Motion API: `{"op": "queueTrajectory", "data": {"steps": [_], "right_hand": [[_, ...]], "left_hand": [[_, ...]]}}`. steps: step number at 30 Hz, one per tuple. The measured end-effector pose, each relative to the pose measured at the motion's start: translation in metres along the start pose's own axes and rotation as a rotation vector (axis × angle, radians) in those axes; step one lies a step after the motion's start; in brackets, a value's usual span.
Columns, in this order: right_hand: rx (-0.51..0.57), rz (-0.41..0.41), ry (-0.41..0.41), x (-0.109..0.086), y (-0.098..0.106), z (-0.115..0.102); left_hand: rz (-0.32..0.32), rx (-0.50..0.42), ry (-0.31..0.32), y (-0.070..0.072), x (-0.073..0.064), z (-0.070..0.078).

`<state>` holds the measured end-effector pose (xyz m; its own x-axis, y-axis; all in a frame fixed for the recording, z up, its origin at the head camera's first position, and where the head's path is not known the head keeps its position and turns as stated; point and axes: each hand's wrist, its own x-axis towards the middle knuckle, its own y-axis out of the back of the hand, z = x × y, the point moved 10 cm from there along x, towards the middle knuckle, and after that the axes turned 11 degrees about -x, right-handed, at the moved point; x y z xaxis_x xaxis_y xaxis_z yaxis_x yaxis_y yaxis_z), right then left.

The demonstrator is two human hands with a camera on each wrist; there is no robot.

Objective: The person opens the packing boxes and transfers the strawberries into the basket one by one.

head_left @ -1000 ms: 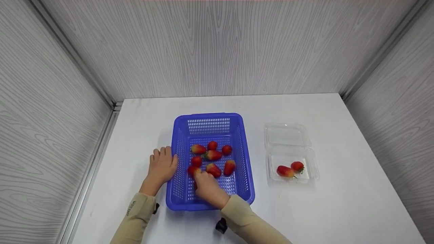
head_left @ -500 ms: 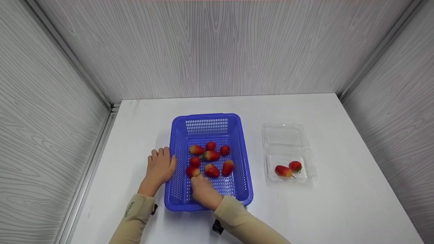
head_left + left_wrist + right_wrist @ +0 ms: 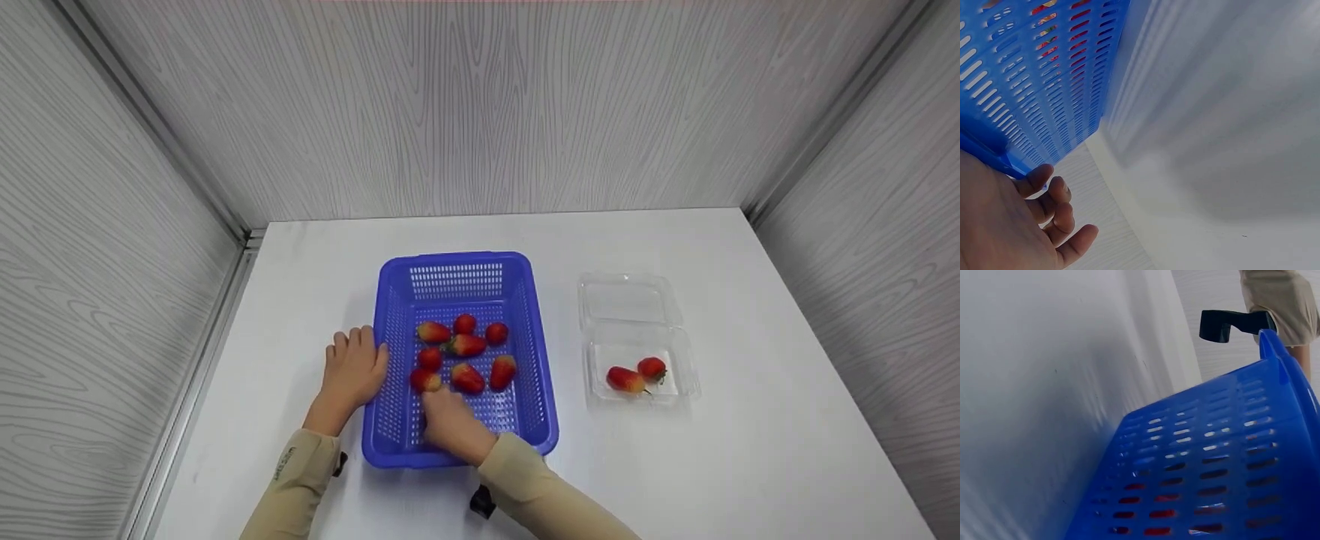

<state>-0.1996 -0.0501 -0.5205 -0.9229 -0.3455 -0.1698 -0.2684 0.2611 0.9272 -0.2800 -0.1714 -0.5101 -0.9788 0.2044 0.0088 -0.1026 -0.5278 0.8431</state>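
My left hand (image 3: 355, 367) rests at the left rim of a blue plastic basket (image 3: 541, 360), thumb by the rim and fingers outside. In the left wrist view its fingers (image 3: 1060, 190) are loosely bent beside the slotted wall. My right hand (image 3: 452, 421) reaches down into the near left part of the basket, knuckles up. A strawberry (image 3: 425, 380) lies right at its front edge. The right fingertips are hidden under the hand, and I cannot tell whether they hold a strawberry. Several more strawberries, including one with a pale end (image 3: 467, 378), lie on the basket floor.
To the right stands an open clear plastic clamshell box (image 3: 626, 300), with two strawberries (image 3: 625, 379) in its near half. Wood-grain panels (image 3: 480, 112) close off the back and sides of the white table (image 3: 750, 420).
My right hand has drawn slightly nearer and lower in the basket, now covering the red fruit that showed beside it a second ago. The left hand keeps its place on the rim.
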Motion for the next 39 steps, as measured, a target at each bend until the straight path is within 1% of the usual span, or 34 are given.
{"op": "queueTrajectory", "data": {"steps": [3, 7, 10, 12, 16, 18, 22, 24, 29, 34, 36, 39], "right_hand": [[-0.009, -0.020, -0.016, -0.003, 0.005, 0.003], [-0.017, -0.027, -0.035, -0.006, 0.016, 0.006], [0.009, -0.017, -0.053, -0.007, 0.027, 0.011], [0.057, -0.010, -0.080, -0.009, 0.035, 0.017], [0.126, 0.057, -0.108, -0.013, 0.055, 0.029], [0.147, 0.108, -0.107, -0.015, 0.065, 0.035], [0.183, 0.213, -0.107, -0.019, 0.085, 0.049], [0.217, 0.247, -0.113, -0.020, 0.093, 0.058], [0.307, 0.313, -0.139, -0.027, 0.113, 0.084], [0.369, 0.393, -0.169, -0.037, 0.133, 0.115], [0.368, 0.419, -0.183, -0.041, 0.138, 0.129], [0.351, 0.426, -0.221, -0.045, 0.143, 0.150]], "left_hand": [[-0.003, -0.001, 0.003, 0.000, 0.000, -0.001], [-0.012, 0.001, 0.010, -0.001, -0.001, -0.003], [-0.011, 0.001, 0.009, 0.000, -0.002, -0.003], [-0.008, -0.001, 0.006, 0.000, -0.002, -0.002], [0.013, -0.005, -0.006, 0.004, -0.003, 0.001], [0.019, -0.001, -0.008, 0.005, -0.004, 0.001], [0.011, -0.004, -0.004, 0.004, -0.003, 0.000], [0.010, -0.007, -0.004, 0.004, -0.002, 0.000], [0.008, -0.009, -0.002, 0.003, -0.001, 0.000], [0.002, -0.013, 0.002, 0.002, 0.000, -0.001], [0.000, -0.016, 0.002, 0.001, 0.000, 0.000], [-0.006, -0.015, 0.006, -0.001, 0.000, -0.001]]}}
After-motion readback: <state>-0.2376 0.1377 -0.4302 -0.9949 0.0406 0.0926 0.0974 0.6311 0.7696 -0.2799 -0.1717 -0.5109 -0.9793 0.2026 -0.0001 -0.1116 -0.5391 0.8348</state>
